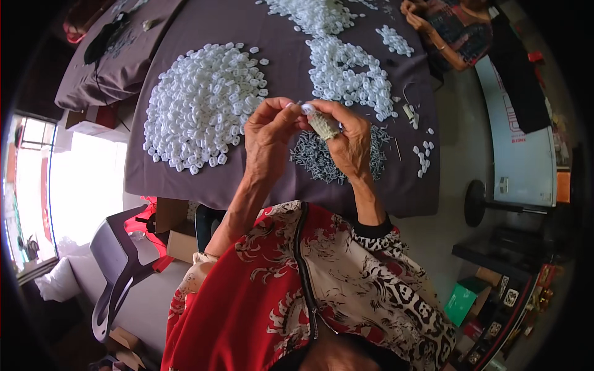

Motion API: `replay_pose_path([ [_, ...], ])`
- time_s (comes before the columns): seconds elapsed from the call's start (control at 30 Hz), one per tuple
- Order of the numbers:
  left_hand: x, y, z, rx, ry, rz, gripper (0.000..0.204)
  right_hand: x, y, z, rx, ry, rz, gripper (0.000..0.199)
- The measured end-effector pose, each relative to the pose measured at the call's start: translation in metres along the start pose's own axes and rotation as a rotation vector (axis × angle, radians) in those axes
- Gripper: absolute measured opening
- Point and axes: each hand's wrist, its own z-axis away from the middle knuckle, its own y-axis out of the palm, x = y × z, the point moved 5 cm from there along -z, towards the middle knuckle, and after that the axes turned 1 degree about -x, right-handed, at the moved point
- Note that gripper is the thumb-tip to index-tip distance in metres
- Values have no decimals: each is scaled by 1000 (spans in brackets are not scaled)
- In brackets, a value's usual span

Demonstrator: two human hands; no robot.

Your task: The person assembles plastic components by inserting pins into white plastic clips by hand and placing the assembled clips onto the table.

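Observation:
My left hand (266,133) and my right hand (351,139) meet over the table, fingertips almost touching. The thumb and forefinger of my right hand pinch a small white plastic piece (307,108). A pale, rough wrapping (324,127) covers my right thumb. My left fingers are pressed together at the white piece's edge, around a tiny grey piece (299,102) that is hard to make out. Beneath my right hand spreads a pile of small grey screw-like pieces (315,162). To the left lies a big heap of white plastic pieces (201,105).
More white pieces (346,68) lie farther back, and a few loose ones (424,157) rest near the right edge of the dark tablecloth (185,185). Another person's hands (417,15) are at the far right. A grey chair (117,253) stands left, a fan-like stand (475,203) right.

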Motion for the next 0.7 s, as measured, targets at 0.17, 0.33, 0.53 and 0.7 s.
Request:
replay_pose_path([
  [0.17,2,4,0,35,-42,-13,8,7,-13,-3,-14,9,75,17],
  [0.33,1,11,3,40,-42,-56,8,7,-21,-5,9,69,31,18],
  [0.53,0,15,-1,43,-15,-93,8,4,-19,-9,73,70,44,21],
  [0.7,3,19,-5,74,-1,-121,9,3,-24,-9,78,99,23,18],
])
